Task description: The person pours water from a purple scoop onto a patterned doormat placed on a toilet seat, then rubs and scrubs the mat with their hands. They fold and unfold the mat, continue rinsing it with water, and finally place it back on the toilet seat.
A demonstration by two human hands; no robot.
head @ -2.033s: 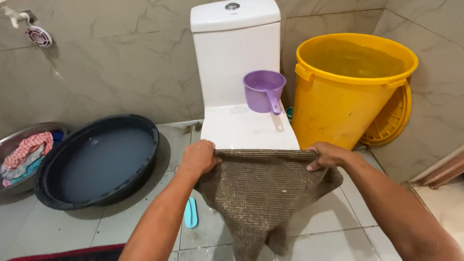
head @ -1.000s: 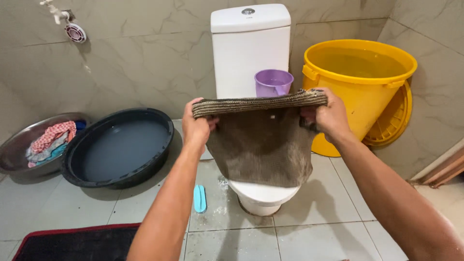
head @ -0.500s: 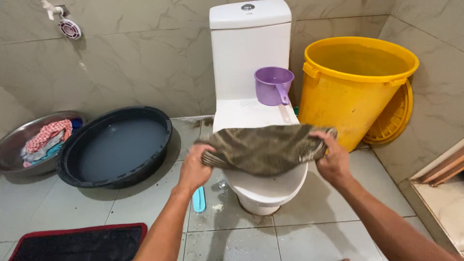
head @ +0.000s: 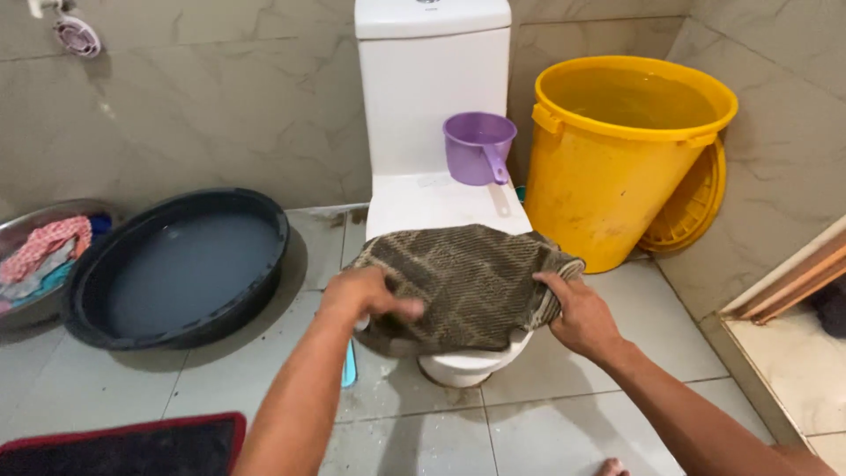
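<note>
A wet brown ribbed cloth (head: 463, 278) lies folded over the closed lid of a white toilet (head: 432, 106). My left hand (head: 366, 295) rests on the cloth's left side with fingers pressing on it. My right hand (head: 577, 317) grips the cloth's right edge. A purple dipper (head: 478, 147) stands on the toilet lid behind the cloth, against the tank.
A yellow bucket (head: 617, 167) full of water stands right of the toilet, its lid (head: 692, 207) leaning behind. A black basin (head: 181, 264) of grey water sits on the floor at left, beside a metal bowl of clothes (head: 40, 260). A dark red-edged mat (head: 123, 445) lies near left.
The cloth was held up spread between both hands, then folded and lowered. Now it lies on the toilet lid with both hands on it.
</note>
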